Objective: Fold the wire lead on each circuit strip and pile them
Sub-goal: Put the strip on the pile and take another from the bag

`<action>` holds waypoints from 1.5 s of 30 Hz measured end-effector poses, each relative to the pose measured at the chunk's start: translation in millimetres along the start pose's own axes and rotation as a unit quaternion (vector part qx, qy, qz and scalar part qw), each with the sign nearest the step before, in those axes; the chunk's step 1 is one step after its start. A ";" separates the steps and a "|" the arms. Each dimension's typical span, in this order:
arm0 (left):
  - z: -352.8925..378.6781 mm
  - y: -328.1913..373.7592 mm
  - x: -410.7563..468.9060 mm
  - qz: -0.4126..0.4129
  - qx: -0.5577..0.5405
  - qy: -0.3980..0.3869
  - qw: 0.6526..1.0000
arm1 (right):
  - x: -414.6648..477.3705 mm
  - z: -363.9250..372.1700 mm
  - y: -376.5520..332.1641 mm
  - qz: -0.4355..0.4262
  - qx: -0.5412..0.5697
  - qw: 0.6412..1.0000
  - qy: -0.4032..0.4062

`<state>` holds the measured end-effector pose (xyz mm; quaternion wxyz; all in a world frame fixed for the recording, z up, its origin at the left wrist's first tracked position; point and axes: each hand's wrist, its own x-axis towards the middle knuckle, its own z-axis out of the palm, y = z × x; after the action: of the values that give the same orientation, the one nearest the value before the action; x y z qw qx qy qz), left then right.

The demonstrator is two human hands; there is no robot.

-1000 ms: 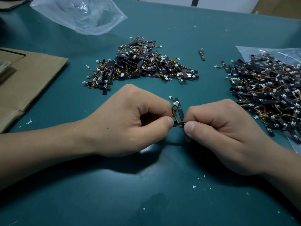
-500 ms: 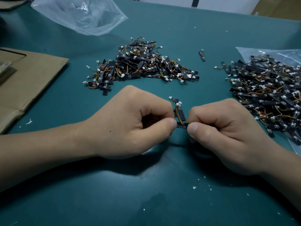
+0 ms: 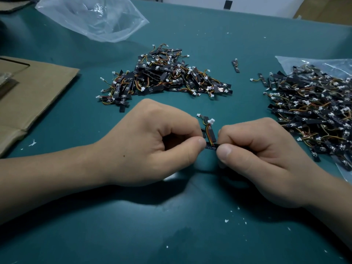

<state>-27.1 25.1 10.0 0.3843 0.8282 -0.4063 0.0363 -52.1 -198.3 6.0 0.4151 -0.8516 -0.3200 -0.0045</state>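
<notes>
Both thumbs are closing in since a second ago, and the left hand (image 3: 152,143) and right hand (image 3: 255,155) are pinching one circuit strip (image 3: 211,147) above the table (image 3: 171,225), its wire (image 3: 208,133) standing up. Over-bending risks breaking the solder joint.

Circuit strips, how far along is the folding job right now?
Done: a middle pile lies beyond the hands. In hand: the left hand and right hand pinch one circuit strip, its wire lead sticking up. Left: a larger right pile on a plastic bag.
</notes>
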 end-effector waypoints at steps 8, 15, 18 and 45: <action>0.3 -1.8 -0.4 0.007 -0.004 -0.004 1.000 | -0.8 -0.6 0.2 -0.001 0.002 1.000 -0.003; 0.3 -3.0 -0.4 0.001 -0.004 -0.007 1.000 | -0.8 0.2 0.2 -0.010 -0.024 1.000 0.005; 0.8 -2.8 -0.6 0.002 -0.006 0.001 1.000 | -1.1 0.2 0.3 -0.013 -0.031 0.999 0.008; 2.0 -5.3 0.8 -0.036 -0.028 0.096 0.994 | -1.5 1.3 6.1 -0.010 0.039 0.994 0.099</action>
<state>-23.4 25.2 5.7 0.4452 0.8242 -0.3381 0.0903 -50.3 -201.0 0.5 0.4778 -0.8267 -0.2859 -0.0805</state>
